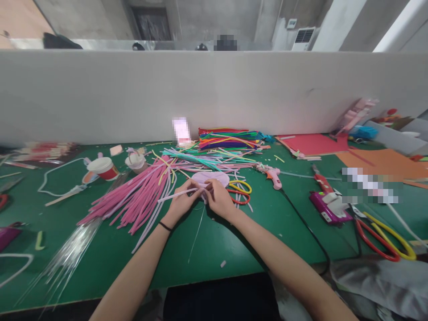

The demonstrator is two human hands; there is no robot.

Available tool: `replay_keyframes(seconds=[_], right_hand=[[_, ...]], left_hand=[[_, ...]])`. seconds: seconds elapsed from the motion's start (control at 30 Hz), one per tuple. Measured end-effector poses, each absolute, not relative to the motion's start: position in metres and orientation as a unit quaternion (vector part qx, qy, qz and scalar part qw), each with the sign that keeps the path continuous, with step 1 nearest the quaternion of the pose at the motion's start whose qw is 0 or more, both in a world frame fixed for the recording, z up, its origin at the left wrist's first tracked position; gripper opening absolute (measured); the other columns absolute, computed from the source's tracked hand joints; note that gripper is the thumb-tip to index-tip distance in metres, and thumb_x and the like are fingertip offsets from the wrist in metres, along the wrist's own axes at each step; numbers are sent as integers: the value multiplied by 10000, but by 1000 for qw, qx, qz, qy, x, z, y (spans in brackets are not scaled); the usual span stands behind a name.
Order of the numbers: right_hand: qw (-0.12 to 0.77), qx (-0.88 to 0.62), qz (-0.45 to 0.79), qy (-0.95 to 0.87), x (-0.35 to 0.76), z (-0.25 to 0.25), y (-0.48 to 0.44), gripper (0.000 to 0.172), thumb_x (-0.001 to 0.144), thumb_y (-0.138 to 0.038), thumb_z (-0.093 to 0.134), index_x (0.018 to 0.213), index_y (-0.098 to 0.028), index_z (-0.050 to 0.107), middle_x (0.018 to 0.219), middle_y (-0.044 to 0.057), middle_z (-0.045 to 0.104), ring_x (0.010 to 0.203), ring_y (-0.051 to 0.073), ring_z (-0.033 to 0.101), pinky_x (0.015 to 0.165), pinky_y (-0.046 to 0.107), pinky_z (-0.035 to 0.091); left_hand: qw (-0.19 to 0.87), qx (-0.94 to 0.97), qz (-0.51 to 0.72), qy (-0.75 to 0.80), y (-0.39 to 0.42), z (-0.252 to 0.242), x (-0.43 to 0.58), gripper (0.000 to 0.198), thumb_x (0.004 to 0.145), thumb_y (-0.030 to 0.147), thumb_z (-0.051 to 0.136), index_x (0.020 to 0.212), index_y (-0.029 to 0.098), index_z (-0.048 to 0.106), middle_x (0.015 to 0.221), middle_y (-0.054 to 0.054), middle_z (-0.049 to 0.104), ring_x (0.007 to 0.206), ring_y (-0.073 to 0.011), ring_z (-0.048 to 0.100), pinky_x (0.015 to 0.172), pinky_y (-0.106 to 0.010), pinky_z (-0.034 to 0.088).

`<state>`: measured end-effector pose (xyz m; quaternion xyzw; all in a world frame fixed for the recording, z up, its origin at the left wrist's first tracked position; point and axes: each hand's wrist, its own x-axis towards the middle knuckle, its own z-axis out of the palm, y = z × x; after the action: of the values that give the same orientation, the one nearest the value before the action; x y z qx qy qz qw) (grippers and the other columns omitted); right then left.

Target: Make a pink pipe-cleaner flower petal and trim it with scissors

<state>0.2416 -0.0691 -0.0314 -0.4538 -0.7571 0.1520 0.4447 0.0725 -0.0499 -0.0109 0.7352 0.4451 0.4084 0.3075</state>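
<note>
Near the middle of the table, my left hand [182, 203] and my right hand [220, 198] meet with fingers pinched together. Between their fingertips is a lilac pipe cleaner [175, 194], its free end sticking out to the left over my left hand. Just behind the fingers lies a lilac oval piece [214, 177], its front edge hidden by my hands; whether it is joined to the pipe cleaner I cannot tell. Scissors [245, 196] with red and yellow handles rest beside my right hand. A thin clear strand [197, 234] hangs or lies below the fingers.
Pink pipe cleaners [133, 196] fan out at left over clear thin strips [72, 252]. Multicoloured pipe cleaners [230, 139] lie at the back. A pink glue gun [272, 174], a purple power strip [329, 209] and larger scissors [384, 238] are at right; a paper cup [107, 169] stands left.
</note>
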Motion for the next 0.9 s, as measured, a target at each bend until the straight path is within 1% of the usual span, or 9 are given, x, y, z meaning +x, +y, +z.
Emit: replay_keyframes(seconds=[0.1,0.33,0.4,0.53,0.57,0.67,0.77,0.83,0.9], right_hand=[[458,-440,185,-750,243,-33,-68,265,880,-147,490,1143,-172,486,950,80,635,903,208,589,820,351,486],[461,-434,189,-750,245,-35,-66,233,872,-167,513,1104,-179,501,945,78,634,887,200,592,805,350,492],[464,-440,188,-746,246,-36,-67,244,868,-186,535,1111,-177,511,955,82,640,900,205,595,809,353,492],[471,-455,198,-730,246,-35,-67,327,856,-228,592,1173,-167,535,1007,91,668,952,211,611,858,361,480],[470,-457,208,-726,247,-34,-66,315,863,-237,592,1168,-167,555,996,85,680,942,207,620,856,356,479],[466,-460,238,-718,248,-30,-63,174,899,-246,564,1030,-177,655,935,65,714,879,186,642,817,323,478],[467,-457,247,-715,252,-27,-59,119,889,-225,588,881,-179,697,876,50,726,831,176,649,787,302,478],[461,-456,235,-724,258,-24,-57,87,865,-197,619,848,-181,703,848,45,726,816,178,647,787,306,477],[449,-454,208,-741,267,-22,-56,75,849,-173,637,841,-184,711,862,50,728,830,185,643,802,320,473]], left_hand=[[315,728,416,444,-49,-12,73,191,804,389,651,817,213,578,800,-4,655,762,-187,642,731,-302,501],[384,683,436,443,-45,-17,73,233,750,398,696,787,209,566,776,1,631,731,-181,628,706,-296,507],[388,683,433,442,-44,-17,73,231,753,391,697,798,208,565,775,4,632,726,-178,628,704,-294,506],[391,687,439,426,-45,-16,72,221,768,387,691,801,205,569,789,4,631,732,-172,630,699,-288,508],[394,687,440,423,-46,-15,72,222,768,388,693,799,203,573,792,2,633,734,-172,631,697,-288,508],[410,683,436,420,-46,-14,73,226,759,389,706,797,195,595,790,-8,649,731,-175,639,698,-293,513],[420,675,433,423,-45,-13,72,231,735,393,729,770,190,624,770,-19,670,719,-182,645,701,-306,522],[421,663,439,436,-44,-12,69,244,702,397,756,735,185,640,757,-35,687,729,-197,652,708,-325,529],[432,646,446,444,-43,-9,63,250,669,389,780,705,181,647,793,-65,714,782,-224,668,739,-354,534]])
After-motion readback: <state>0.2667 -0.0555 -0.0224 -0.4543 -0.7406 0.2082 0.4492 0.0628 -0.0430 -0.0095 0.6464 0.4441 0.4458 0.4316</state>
